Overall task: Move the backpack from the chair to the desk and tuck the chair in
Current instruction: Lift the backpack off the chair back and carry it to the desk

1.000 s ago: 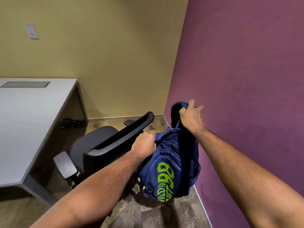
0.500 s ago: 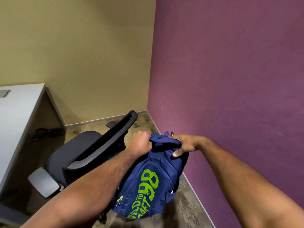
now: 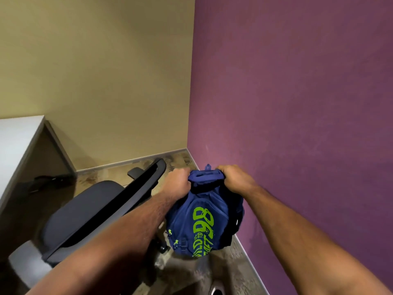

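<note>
A navy backpack (image 3: 202, 220) with lime-green "98" lettering hangs in the air to the right of the chair, close to the purple wall. My left hand (image 3: 177, 180) grips its top on the left side. My right hand (image 3: 235, 177) grips its top on the right side. The black office chair (image 3: 85, 209) stands left of the backpack, its backrest rim toward me and its seat bare. A corner of the white desk (image 3: 14, 137) shows at the far left.
The purple wall (image 3: 297, 124) runs close on the right, the beige wall (image 3: 106, 71) closes off the back. Patterned floor shows below the backpack. Dark cables lie under the desk (image 3: 44, 180). A grey armrest (image 3: 23, 262) sticks out at lower left.
My right hand dropped from the raised shoulder strap to the backpack's top, and both hands now bunch the top together. The view swung right, so less of the desk shows.
</note>
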The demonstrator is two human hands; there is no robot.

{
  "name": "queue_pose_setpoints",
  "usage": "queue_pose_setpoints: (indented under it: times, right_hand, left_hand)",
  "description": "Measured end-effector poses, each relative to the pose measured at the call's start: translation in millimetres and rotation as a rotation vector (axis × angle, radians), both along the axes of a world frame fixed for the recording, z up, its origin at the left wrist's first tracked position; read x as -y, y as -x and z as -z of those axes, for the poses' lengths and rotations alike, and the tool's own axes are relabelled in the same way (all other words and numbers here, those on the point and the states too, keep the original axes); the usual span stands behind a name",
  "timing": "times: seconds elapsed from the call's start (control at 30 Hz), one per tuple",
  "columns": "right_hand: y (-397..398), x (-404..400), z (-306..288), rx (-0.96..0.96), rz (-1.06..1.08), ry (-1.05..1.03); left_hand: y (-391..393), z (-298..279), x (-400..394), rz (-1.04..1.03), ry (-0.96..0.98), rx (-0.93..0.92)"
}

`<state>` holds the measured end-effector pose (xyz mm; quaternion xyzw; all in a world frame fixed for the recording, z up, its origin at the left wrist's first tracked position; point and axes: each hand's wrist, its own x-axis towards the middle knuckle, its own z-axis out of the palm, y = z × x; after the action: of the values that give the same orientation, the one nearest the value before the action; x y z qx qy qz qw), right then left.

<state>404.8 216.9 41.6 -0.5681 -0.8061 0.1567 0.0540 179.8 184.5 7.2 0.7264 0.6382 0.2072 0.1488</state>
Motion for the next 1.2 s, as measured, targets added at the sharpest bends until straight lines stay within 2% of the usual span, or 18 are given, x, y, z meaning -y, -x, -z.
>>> queue_pose_setpoints:
  times: [0.23, 0.57, 0.9, 1.2]
  right_hand:
    - [-20, -99, 3, -0.01, -0.054, -0.101]
    - [-8, -227, -2, -0.049, -0.193, -0.233]
    - [65, -359, -1, -0.085, -0.28, -0.406]
    - [170, -494, 10, -0.086, -0.384, -0.305]
  left_hand:
    - [-25, 0, -86, -0.062, -0.042, 0.017]
    - [-23, -13, -190, -0.287, -0.1, -0.149]
    - [41, -19, -306, -0.383, -0.166, -0.183]
    - [142, -1, -424, -0.486, -0.139, -0.181]
